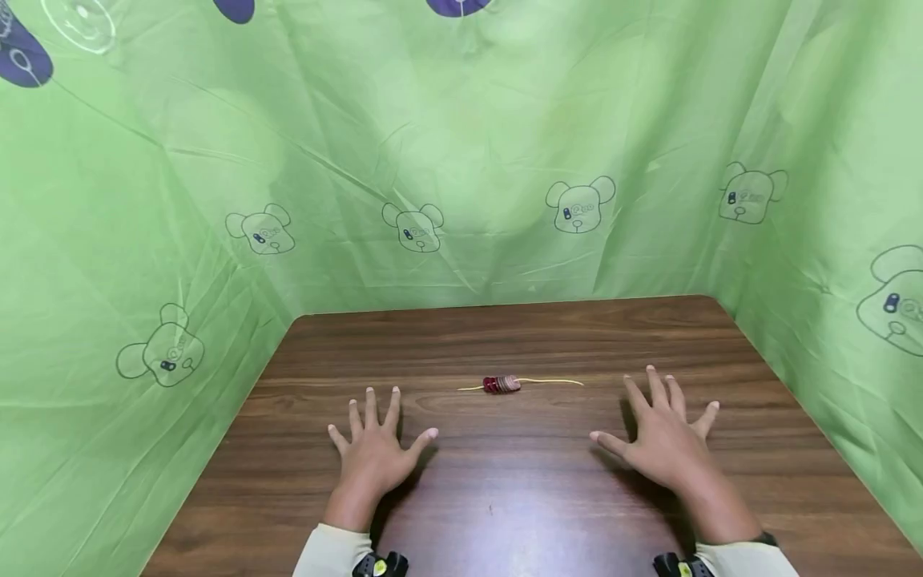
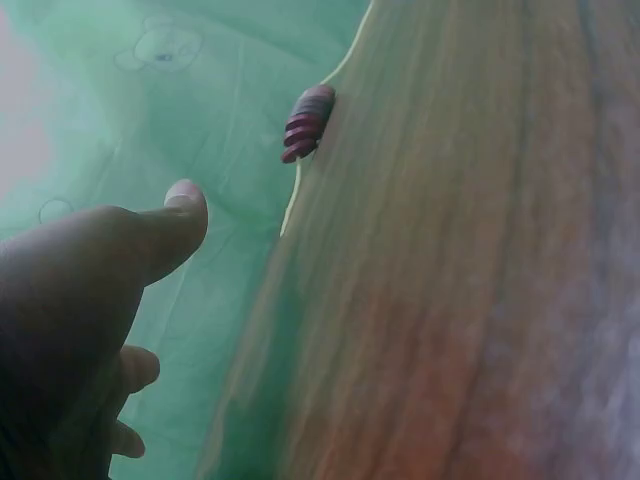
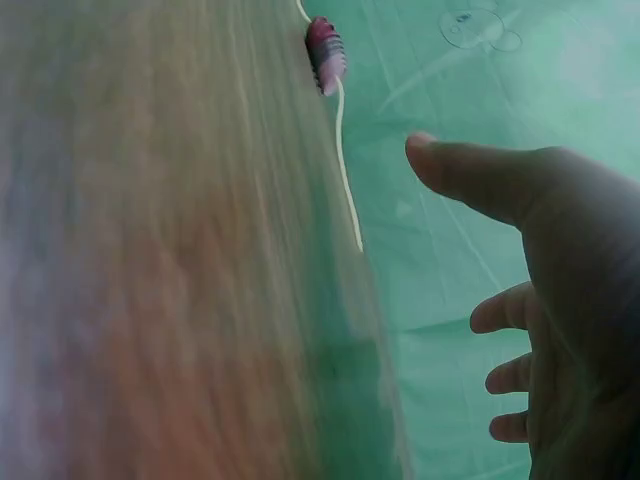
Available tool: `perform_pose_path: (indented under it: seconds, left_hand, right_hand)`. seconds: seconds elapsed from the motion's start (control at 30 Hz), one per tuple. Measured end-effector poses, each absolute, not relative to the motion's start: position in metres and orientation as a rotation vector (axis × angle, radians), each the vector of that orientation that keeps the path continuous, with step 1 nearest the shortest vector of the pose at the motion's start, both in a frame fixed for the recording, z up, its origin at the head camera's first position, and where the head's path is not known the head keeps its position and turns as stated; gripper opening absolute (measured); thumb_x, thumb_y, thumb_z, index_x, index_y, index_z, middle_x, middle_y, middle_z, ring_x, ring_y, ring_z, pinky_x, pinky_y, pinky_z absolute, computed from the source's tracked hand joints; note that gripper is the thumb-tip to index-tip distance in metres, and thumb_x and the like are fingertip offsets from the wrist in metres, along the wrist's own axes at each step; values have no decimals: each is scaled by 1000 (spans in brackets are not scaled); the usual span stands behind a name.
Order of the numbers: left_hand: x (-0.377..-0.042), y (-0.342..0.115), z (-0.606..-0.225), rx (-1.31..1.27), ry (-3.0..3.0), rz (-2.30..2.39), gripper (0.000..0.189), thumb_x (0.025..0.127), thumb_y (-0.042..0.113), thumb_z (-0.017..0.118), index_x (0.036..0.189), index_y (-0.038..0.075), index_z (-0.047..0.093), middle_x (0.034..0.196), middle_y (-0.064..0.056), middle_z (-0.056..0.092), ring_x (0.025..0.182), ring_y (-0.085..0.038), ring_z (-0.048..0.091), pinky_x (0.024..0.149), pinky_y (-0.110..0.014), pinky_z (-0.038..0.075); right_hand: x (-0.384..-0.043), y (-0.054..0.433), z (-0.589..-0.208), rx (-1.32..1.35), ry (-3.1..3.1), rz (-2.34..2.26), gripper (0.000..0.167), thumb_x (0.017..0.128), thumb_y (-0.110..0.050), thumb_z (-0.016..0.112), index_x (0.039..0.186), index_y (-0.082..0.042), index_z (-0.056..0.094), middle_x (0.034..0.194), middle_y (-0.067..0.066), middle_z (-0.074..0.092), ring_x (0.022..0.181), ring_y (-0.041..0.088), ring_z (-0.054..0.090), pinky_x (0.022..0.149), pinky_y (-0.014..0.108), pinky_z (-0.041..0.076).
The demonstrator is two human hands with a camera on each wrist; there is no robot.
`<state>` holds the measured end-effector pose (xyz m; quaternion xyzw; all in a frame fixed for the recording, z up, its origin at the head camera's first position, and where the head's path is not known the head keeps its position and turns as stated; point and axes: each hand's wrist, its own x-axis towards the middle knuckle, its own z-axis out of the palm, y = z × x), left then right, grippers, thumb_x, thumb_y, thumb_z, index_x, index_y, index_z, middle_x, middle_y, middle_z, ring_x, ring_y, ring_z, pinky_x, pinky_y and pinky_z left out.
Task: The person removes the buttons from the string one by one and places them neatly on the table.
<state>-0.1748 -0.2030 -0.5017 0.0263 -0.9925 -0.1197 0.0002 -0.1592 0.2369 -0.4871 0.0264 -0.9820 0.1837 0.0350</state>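
Note:
On the wooden table lies a short row of dark red, grey and pinkish discs (image 1: 501, 384), threaded on a pale yellow cord (image 1: 551, 381) whose two ends stick out left and right. The longer end points to the right. My left hand (image 1: 375, 453), fingers spread, is left of the discs and nearer to me, holding nothing. Spread out likewise, my right hand (image 1: 667, 441) is over the table to the right, apart from the cord's end. Both wrist views show the discs (image 2: 310, 123) and the cord (image 3: 347, 175) beyond the thumbs.
The brown wooden table (image 1: 505, 336) has rounded far corners. A green curtain (image 1: 490, 160) printed with bear faces hangs behind it and along both sides. Pale sleeves (image 1: 333, 551) and dark wrist devices (image 1: 380, 564) show at the bottom edge.

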Motion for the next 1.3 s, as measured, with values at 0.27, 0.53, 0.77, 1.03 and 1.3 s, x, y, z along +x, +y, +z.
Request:
perform_pose_path:
  seconds: [0.27, 0.53, 0.77, 1.03, 1.3]
  left_hand:
    - [-182, -189, -506, -88, -3117, -515, 104, 92, 80, 67, 172, 21, 34, 179, -30, 20, 165, -61, 15, 120, -91, 9]
    - [-202, -182, -516, -223, -3074, -807, 102, 89, 74, 76, 171, 26, 38, 180, -29, 19, 165, -60, 13, 118, -93, -2]
    - [-217, -177, -529, -300, -2944, -1066, 101, 84, 83, 74, 166, 29, 48, 177, -30, 23, 163, -62, 12, 111, -96, -10]
    - [-236, -168, -535, -238, -2920, -1130, 76, 88, 58, 85, 153, 27, 64, 178, -27, 26, 166, -57, 8, 116, -91, -14]
    - [-248, -157, -535, -244, -2905, -1156, 62, 92, 51, 84, 146, 25, 68, 178, -27, 25, 166, -59, 5, 115, -91, -16]
  right_hand:
    - [-173, 218, -491, 176, -3005, 619, 103, 88, -67, 80, 164, -8, 45, 175, 32, 23, 157, 62, 19, 110, 97, -7]
    - [-192, 203, -494, 253, -2970, 723, 90, 90, -54, 84, 162, -11, 50, 175, 30, 26, 158, 60, 22, 114, 93, 6]
    - [-207, 196, -502, 326, -2937, 918, 89, 92, -48, 85, 162, -8, 48, 175, 31, 28, 161, 60, 19, 117, 88, 12]
    - [-227, 190, -524, 336, -2871, 1171, 85, 93, -49, 83, 159, -6, 51, 173, 34, 31, 163, 60, 13, 121, 87, 0]
    - [-238, 180, -533, 314, -2823, 1223, 81, 91, -56, 83, 156, -14, 57, 169, 33, 37, 160, 61, 21, 117, 90, -10]
